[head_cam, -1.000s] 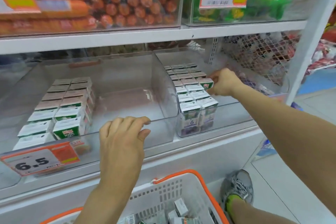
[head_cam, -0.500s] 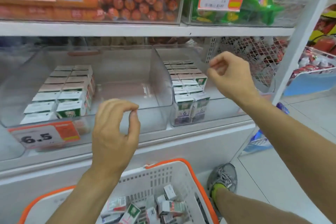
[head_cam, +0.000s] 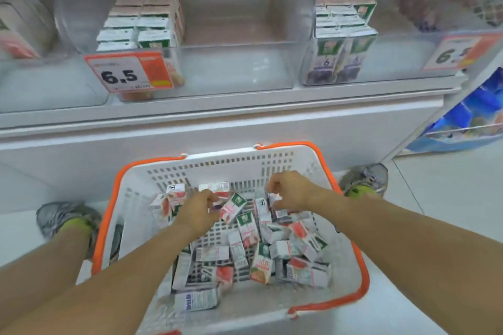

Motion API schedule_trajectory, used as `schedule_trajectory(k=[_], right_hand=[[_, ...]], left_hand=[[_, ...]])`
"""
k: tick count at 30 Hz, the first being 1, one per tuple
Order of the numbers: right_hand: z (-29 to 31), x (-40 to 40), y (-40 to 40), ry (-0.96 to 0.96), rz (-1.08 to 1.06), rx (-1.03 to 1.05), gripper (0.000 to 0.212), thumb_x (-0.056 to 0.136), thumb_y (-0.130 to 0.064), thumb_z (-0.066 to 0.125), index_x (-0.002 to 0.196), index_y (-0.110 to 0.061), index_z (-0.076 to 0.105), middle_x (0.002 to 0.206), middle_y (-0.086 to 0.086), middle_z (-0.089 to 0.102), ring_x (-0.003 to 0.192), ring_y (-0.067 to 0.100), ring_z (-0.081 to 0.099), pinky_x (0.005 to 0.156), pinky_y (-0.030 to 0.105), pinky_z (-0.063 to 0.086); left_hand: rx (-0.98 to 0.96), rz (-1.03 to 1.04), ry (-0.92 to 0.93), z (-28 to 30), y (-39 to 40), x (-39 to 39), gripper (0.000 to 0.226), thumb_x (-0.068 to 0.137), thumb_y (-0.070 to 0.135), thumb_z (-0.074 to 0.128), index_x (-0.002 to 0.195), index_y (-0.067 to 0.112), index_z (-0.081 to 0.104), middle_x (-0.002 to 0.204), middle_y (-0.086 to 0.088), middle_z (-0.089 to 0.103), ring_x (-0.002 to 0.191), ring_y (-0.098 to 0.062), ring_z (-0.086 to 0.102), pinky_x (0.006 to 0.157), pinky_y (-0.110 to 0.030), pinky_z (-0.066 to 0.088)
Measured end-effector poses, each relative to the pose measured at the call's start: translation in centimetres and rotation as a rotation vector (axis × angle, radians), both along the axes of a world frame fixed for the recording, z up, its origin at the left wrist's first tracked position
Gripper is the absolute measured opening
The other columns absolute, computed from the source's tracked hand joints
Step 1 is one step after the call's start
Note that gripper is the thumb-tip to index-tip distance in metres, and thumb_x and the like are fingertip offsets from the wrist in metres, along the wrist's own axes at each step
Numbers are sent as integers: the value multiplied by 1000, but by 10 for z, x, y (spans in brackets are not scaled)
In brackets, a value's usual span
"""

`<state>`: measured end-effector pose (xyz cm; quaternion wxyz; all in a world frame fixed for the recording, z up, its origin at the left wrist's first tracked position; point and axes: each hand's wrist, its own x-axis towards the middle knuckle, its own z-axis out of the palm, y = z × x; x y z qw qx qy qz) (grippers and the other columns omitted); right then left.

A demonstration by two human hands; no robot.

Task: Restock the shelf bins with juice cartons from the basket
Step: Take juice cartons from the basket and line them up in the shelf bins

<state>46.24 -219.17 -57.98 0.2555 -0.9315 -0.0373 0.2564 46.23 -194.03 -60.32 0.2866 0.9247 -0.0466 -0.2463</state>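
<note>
Both hands are down in the white basket (head_cam: 275,163) among loose juice cartons (head_cam: 261,258); my left hand (head_cam: 197,212) pinches a red-and-green carton (head_cam: 232,207); my right hand (head_cam: 290,190) curls round another (head_cam: 272,205); shelf bins (head_cam: 234,46) sit above.

both hands (head_cam: 197,211) gripping juice cartons (head_cam: 232,208) inside orange-rimmed basket (head_cam: 273,160), shelf bins (head_cam: 234,62) above

left hand (head_cam: 196,211) | right hand (head_cam: 290,193) | dropped from shelf bins into basket (head_cam: 272,156), gripping cartons (head_cam: 232,207)
</note>
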Motion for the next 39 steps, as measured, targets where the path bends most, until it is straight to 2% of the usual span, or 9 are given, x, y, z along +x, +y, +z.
schedule_trajectory(k=[2,5,8,11,18,22,27,33,39], right_hand=[[-28,-5,0,-9,-9,-68,34,80,-8,73,113,-13,66,111,2,62,105,19,58,95,29,47],[-56,-7,-6,19,-30,-215,54,84,-8,68,133,-23,51,131,0,51,120,21,50,94,30,44],[-76,-3,-12,-12,2,-331,65,83,-7,67,139,-26,41,135,1,44,126,23,43,94,42,51],[-86,1,-18,-71,31,-337,57,85,-13,70,136,-20,45,131,2,46,125,24,45,92,42,51],[-75,13,-26,-60,-167,-135,38,75,-23,83,106,-20,61,101,-4,56,91,19,60,77,31,51],[-55,7,-24,-53,-282,10,38,71,-22,87,95,-20,58,93,-6,62,80,18,64,52,10,40],[-39,-2,-21,-34,-313,95,40,70,-22,88,98,-18,59,88,-8,64,78,14,65,57,13,47],[-32,-2,-29,-16,-389,196,45,68,-23,90,101,-17,61,92,-5,66,77,10,64,58,8,47],[-19,-10,-34,-1,-432,291,44,67,-23,91,100,-16,63,93,-4,69,81,13,68,67,22,56]], left_hand=[[13,55,84,-27,8,-9,28,92,15,65,117,7,57,106,-4,58,86,-16,57,74,-20,48],[0,134,112,-64,5,-10,36,89,16,68,123,7,57,116,-7,63,103,-22,61,90,-33,52],[-47,233,80,-93,-16,-3,37,87,19,70,120,7,57,114,0,62,101,-19,60,86,-33,51],[-69,385,37,-116,-34,1,34,86,19,69,115,9,56,114,-6,60,96,-22,59,79,-36,52],[-28,519,-69,-136,-54,-4,41,78,14,76,108,10,49,104,-10,57,95,-28,56,80,-47,52],[-76,578,-35,-142,-51,-11,45,74,26,84,102,13,51,89,-7,64,84,-27,62,73,-46,55],[-60,620,81,-140,-59,-6,49,76,38,82,99,0,61,89,-13,70,82,-28,66,66,-35,53],[-41,591,220,-141,-57,6,33,74,34,84,89,8,71,86,-7,74,77,-24,70,64,-33,56],[-12,588,301,-130,-48,3,37,71,38,86,86,7,74,81,-6,74,71,-20,69,51,-25,49]])
